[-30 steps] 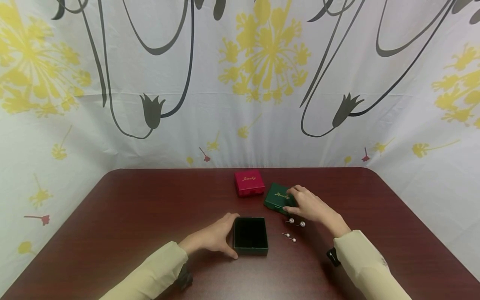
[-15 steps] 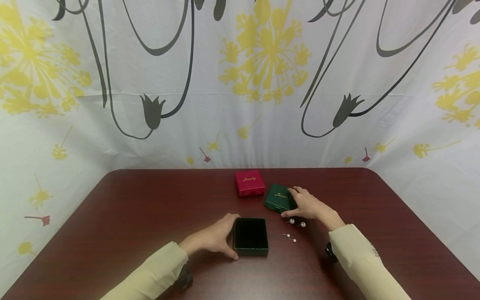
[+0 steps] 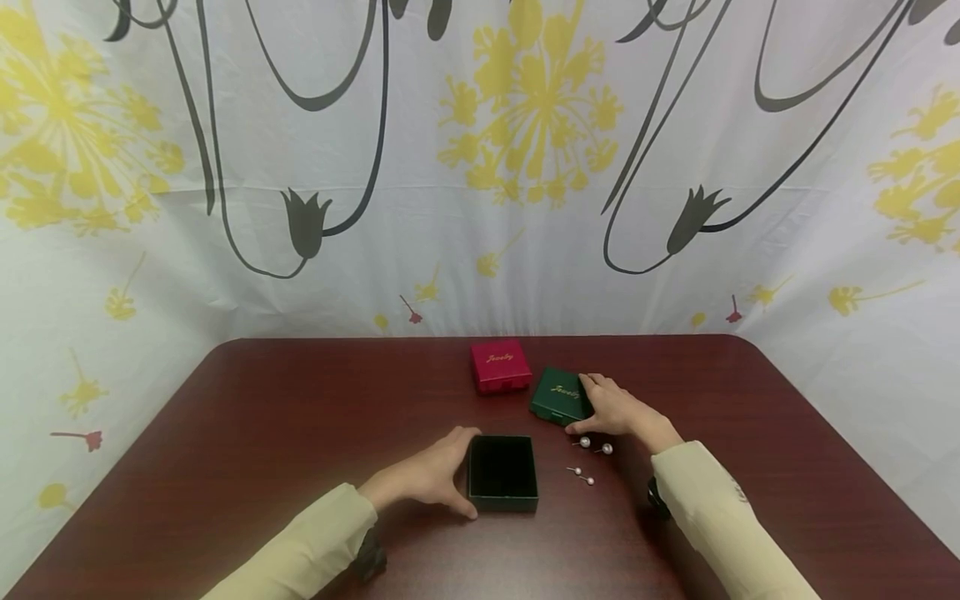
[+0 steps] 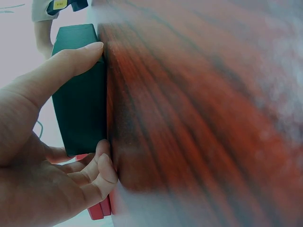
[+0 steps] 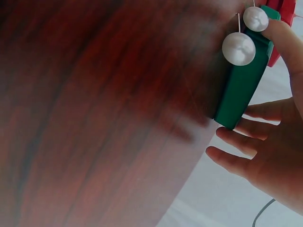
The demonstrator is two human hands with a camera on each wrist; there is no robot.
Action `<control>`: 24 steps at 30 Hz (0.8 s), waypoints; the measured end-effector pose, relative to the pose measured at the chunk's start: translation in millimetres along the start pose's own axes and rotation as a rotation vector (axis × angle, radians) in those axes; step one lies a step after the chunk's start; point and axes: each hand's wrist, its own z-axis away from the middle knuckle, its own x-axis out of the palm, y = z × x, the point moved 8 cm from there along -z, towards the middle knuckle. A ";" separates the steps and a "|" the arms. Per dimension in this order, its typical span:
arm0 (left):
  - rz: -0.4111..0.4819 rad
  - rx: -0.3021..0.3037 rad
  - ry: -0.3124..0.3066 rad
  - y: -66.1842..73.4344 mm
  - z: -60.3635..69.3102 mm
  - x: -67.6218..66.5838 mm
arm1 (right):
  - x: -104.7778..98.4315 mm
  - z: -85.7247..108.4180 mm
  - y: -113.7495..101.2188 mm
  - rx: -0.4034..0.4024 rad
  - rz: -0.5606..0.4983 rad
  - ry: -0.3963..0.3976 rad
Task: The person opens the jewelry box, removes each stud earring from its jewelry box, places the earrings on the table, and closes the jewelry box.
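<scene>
In the head view, a dark green open box [image 3: 502, 503] with a black interior stands near the table's middle. My left hand [image 3: 422, 477] holds it from the left; in the left wrist view, the thumb and fingertips lie at opposite ends of its green side wall [image 4: 81, 104]. Farther back on the right, my right hand [image 3: 618, 408] grips the right side of a closed green jewelry box [image 3: 557, 395] with gold lettering. Its thumb is at the front and its fingers reach behind. Two large pearl pins [image 3: 585, 442] lie just in front of that hand, with two smaller pearl pins [image 3: 577, 472] nearer me.
A closed red jewelry box [image 3: 500, 367] sits at the back, left of the green one. Everything rests on a dark reddish-brown wooden table [image 3: 300, 400]. Behind it hangs a white patterned curtain [image 3: 450, 167].
My right hand and forearm have shifted slightly left, and its thumb has drawn in against the green jewelry box. The left hand and the open box stay put.
</scene>
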 end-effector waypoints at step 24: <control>-0.002 -0.003 0.010 -2.0 -1.7 0.9 | -7.1 5.6 -4.1 -0.052 0.069 0.093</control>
